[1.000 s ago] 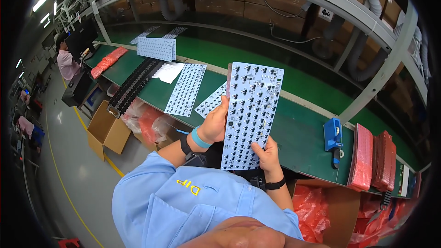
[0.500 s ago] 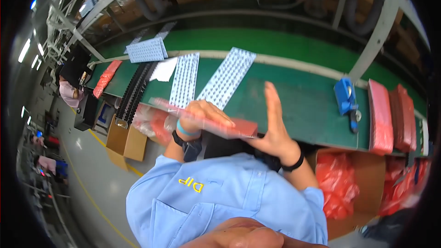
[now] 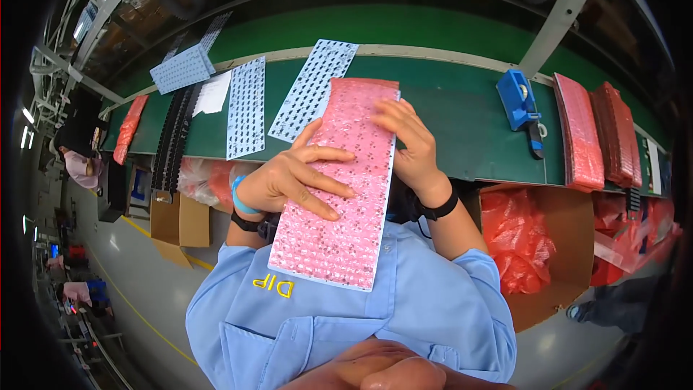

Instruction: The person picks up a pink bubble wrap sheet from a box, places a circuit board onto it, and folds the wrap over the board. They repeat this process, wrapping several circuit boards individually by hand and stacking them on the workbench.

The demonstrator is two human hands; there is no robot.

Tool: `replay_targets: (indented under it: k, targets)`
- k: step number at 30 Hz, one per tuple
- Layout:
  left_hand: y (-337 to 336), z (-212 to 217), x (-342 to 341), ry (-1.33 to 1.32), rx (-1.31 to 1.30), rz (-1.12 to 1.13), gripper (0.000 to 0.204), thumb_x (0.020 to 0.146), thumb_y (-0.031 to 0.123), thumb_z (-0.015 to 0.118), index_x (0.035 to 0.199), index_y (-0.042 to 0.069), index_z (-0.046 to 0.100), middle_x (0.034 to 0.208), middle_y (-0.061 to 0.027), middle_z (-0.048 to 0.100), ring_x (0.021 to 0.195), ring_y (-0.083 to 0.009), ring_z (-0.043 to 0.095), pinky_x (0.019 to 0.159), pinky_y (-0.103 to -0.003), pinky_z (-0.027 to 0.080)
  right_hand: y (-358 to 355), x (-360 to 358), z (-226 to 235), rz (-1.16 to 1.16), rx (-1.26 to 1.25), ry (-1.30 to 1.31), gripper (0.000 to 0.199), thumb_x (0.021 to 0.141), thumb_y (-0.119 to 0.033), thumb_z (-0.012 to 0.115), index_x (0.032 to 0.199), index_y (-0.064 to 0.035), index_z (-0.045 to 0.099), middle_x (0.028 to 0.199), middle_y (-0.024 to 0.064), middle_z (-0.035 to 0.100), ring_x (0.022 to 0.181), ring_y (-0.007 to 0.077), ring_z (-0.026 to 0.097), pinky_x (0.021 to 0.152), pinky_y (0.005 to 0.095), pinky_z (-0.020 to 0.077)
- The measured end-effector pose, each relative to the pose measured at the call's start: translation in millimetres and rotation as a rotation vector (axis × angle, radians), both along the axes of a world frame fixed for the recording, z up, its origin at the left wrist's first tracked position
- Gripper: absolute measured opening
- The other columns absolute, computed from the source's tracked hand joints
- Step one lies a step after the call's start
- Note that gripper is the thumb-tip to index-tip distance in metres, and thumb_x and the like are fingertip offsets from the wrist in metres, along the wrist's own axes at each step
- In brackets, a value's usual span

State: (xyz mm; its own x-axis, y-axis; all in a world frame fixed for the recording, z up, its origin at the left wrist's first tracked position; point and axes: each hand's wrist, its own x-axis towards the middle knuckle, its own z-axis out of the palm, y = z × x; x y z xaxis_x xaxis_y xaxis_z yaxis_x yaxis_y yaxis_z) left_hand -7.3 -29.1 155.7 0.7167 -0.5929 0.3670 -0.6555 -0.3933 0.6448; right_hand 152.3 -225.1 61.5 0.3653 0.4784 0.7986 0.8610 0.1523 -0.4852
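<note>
**Pink sheet held flat between two hands**

Pink sheet (image 3: 339,195) (bubble-wrap by its look, with small dark parts showing through) lies long and narrow against the person's chest, its near end over the blue shirt (image 3: 404,318) and its far end reaching the edge of the green belt (image 3: 447,123).

Left hand (image 3: 292,177) lies palm down on top of the sheet, fingers (image 3: 328,173) spread well apart and stretched across its middle; it presses rather than pinches, the thumb pointing up toward the far end. A blue band and a black strap sit at that wrist.

Right hand (image 3: 408,141) takes the sheet's right edge near the far end, fingers loosely curled over the top face, the thumb hidden; whether it grips from below cannot be told. A black wristband (image 3: 437,209) circles that wrist.

Just beyond the sheet, two white panels (image 3: 314,90) with rows of dark parts lie on the belt, one slanted and touching the sheet's far corner in the view, the other (image 3: 247,107) more upright to its left. Farther left are a paper sheet (image 3: 213,92), a black strip (image 3: 167,141) and a pale blue panel (image 3: 182,68).

To the right stands a blue tape dispenser (image 3: 521,97), then red stacks (image 3: 592,133). Below the belt, a cardboard box (image 3: 556,245) holds a red bag (image 3: 516,235).
</note>
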Motion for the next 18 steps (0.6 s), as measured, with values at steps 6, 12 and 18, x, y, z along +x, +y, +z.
replay_targets:
  k: [6, 12, 18]
  targets:
    - [7.3, -5.1, -0.1, 0.07, -0.144, -0.085, 0.02, 0.089, 0.019, 0.059, 0.091, 0.017, 0.079, 0.105, -0.0152, 0.071, 0.125, -0.0446, 0.05, 0.113, -0.062, -0.003, -11.3, 18.6, -3.3, -0.308, -0.158, 0.106, 0.057, 0.074, -0.002, 0.071, 0.128, -0.0101, 0.056, 0.139, 0.0151, 0.05, 0.128, 0.0352, 0.046, 0.106, 0.0418, 0.0386]
    - [6.8, 8.4, 2.5, 0.034, -0.14, -0.293, 0.027, 0.095, 0.018, 0.051, 0.095, 0.015, 0.078, 0.105, -0.0161, 0.071, 0.124, -0.0454, 0.05, 0.112, -0.063, -0.003, -4.3, 32.1, -22.7, -0.225, -0.136, 0.026, 0.033, 0.074, -0.003, 0.069, 0.107, -0.0076, 0.066, 0.114, 0.0125, 0.065, 0.102, 0.0306, 0.06, 0.089, 0.0378, 0.0474]
    - [1.6, 1.4, -1.8, -0.047, -0.157, -0.236, 0.024, 0.094, 0.017, 0.053, 0.1, 0.016, 0.077, 0.105, -0.0164, 0.071, 0.121, -0.0446, 0.053, 0.113, -0.062, 0.001, 0.6, 30.3, -20.1, -0.329, -0.027, 0.159, 0.007, 0.074, -0.003, 0.068, 0.081, -0.0063, 0.067, 0.081, 0.0075, 0.069, 0.073, 0.0247, 0.064, 0.065, 0.0323, 0.0499]
